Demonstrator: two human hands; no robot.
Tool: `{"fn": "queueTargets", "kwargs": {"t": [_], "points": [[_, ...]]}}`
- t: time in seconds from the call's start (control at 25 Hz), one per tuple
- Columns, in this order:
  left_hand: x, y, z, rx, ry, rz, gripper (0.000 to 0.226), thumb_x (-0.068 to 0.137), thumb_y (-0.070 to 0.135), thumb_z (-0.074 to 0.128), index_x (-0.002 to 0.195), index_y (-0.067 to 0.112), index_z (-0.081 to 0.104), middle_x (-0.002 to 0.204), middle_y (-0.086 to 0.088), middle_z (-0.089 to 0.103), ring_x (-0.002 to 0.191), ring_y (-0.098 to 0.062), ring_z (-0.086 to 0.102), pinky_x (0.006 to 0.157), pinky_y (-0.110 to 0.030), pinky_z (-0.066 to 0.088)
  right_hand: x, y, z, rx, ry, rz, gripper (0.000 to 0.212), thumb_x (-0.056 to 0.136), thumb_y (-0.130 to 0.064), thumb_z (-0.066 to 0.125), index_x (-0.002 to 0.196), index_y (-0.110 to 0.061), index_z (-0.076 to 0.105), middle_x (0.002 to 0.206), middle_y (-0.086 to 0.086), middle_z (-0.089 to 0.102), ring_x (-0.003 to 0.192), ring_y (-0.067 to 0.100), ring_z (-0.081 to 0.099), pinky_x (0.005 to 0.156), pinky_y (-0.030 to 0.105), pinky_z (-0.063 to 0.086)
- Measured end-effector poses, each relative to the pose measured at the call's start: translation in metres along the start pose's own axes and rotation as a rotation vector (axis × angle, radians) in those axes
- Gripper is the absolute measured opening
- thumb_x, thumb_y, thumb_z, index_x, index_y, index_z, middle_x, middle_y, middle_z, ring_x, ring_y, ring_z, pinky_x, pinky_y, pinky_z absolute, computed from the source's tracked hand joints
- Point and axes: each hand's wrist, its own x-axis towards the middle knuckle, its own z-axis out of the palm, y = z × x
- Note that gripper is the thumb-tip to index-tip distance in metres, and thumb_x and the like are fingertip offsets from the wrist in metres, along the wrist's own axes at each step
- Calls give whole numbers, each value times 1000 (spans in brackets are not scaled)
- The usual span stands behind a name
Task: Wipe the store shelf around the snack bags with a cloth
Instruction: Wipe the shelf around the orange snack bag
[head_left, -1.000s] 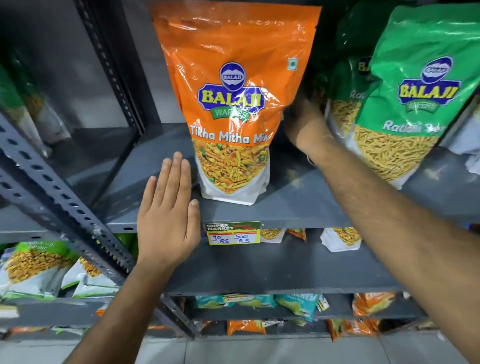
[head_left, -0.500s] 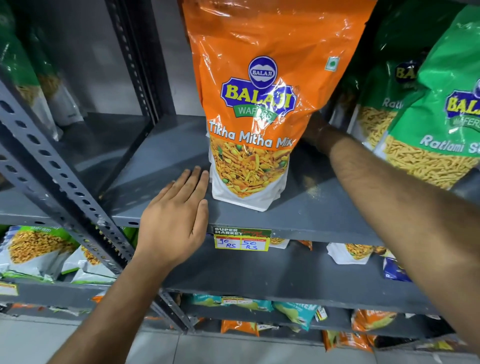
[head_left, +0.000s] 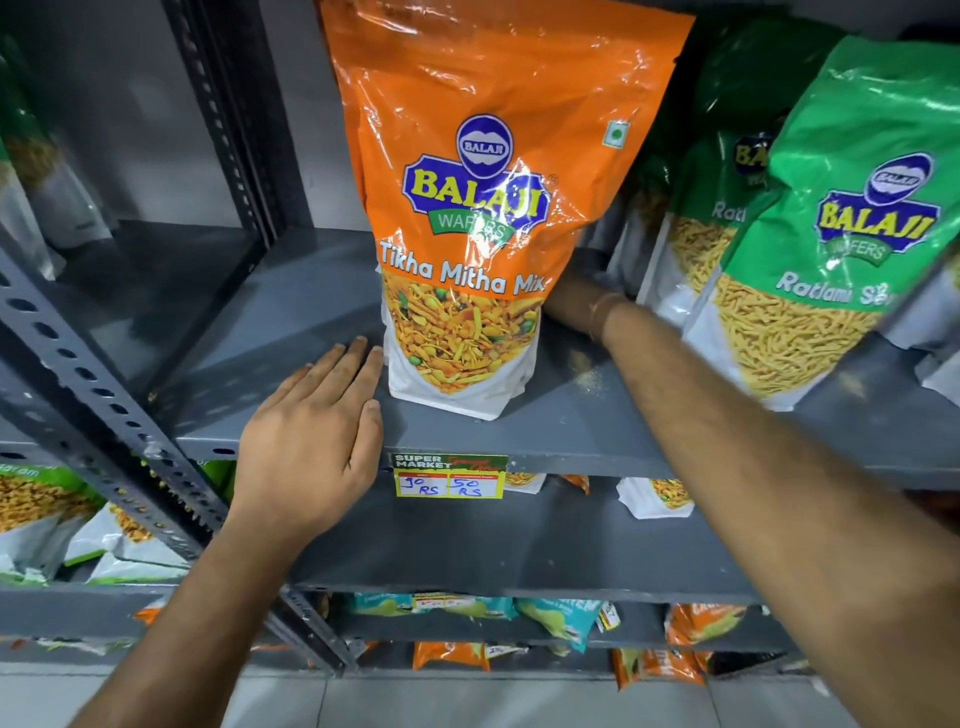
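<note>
The grey-painted metal store shelf (head_left: 291, 332) carries a tall orange plastic snack bag (head_left: 478, 218) printed "Balaji Wafers Tikha Mitha Mix", standing upright near the middle of the board. To its right lean glossy green snack bags (head_left: 831, 234) marked "Ratlami Sev", tilted toward the orange one, with another green bag (head_left: 727, 171) tucked behind them.

The person's left hand (head_left: 311, 436) lies flat, palm down, over the front lip of the shelf, fingers straight and close together, holding nothing; the fingertips (head_left: 358, 348) rest just beside the white bottom corner of the orange bag. The fingers look smudged with grey dust.

The right forearm (head_left: 753, 441) reaches across from the right side and disappears behind the orange bag. A thin band at the wrist (head_left: 605, 312) shows, but the right hand itself is hidden by the bag, so I cannot tell how its fingers are set or what they hold. No cloth shows anywhere in view.

A scatter of pale crumbs (head_left: 587, 374) lies on the board just under that wrist. A yellow and green price label (head_left: 449, 475) reading "90 RS" and "50 RS" sticks to the shelf's front edge, right of the left hand. Lower shelves hold more bags.
</note>
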Motion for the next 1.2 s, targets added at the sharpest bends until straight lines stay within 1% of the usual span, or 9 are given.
{"fn": "queueTargets", "kwargs": {"t": [0.24,0.44,0.52,0.56,0.64,0.68,0.8,1.08,1.2], "points": [[-1,1,-1,-12,5,-7,59,108,31,32,156,8,58,161,-15,59,151,-34,57,124,-51,46,-112,27,6,87,-35,-55,32,101,-13,47,127,-20,63,126,13,70,117,29,65,103,46,50],[-1,2,-1,-20,8,-10,59,108,31,32,156,7,59,160,-16,60,151,-34,57,124,-52,46,-119,22,-16,178,38,-45,21,95,-11,50,106,-21,65,93,11,71,72,21,59,64,31,43],[-1,1,-3,-15,-3,-13,60,108,31,31,156,8,58,161,-15,59,152,-33,57,124,-52,46,-90,15,-23,99,125,-68,35,95,-8,47,119,-22,67,111,11,74,86,21,63,70,29,48],[-1,1,-4,-12,-9,-16,60,109,32,30,157,9,57,162,-15,58,152,-33,56,125,-51,45,-77,13,-21,55,117,-98,45,96,-5,46,132,-24,65,126,10,72,102,23,66,85,31,53],[-2,1,-6,-6,-16,-14,61,109,33,29,158,10,56,163,-14,57,153,-32,55,126,-50,44,-66,10,-8,0,2,-125,55,99,-2,44,149,-25,53,149,9,59,133,29,58,109,35,47],[-1,1,-7,-1,-22,-11,61,109,33,28,158,10,56,164,-13,57,153,-32,55,126,-49,44,-65,12,1,-3,-44,-113,57,101,-3,44,152,-27,48,155,8,54,138,30,54,110,35,46],[-2,4,-9,19,-45,-27,62,109,35,27,159,12,55,166,-11,55,155,-30,53,127,-47,42,-71,22,11,20,-43,-129,57,101,-11,45,152,-37,46,155,3,54,133,29,58,93,25,40],[-2,8,-15,-13,-80,-40,61,110,35,27,162,13,51,169,-11,51,158,-30,48,130,-46,36,-136,40,1,52,-66,-235,36,100,-3,48,127,-23,62,126,7,68,115,24,62,96,22,44],[-2,7,-16,-31,-87,-30,62,110,35,27,162,12,52,169,-12,50,159,-30,48,131,-46,35,-171,41,2,38,-64,-242,41,100,2,50,132,-19,62,137,4,64,124,12,57,101,10,36]]}}
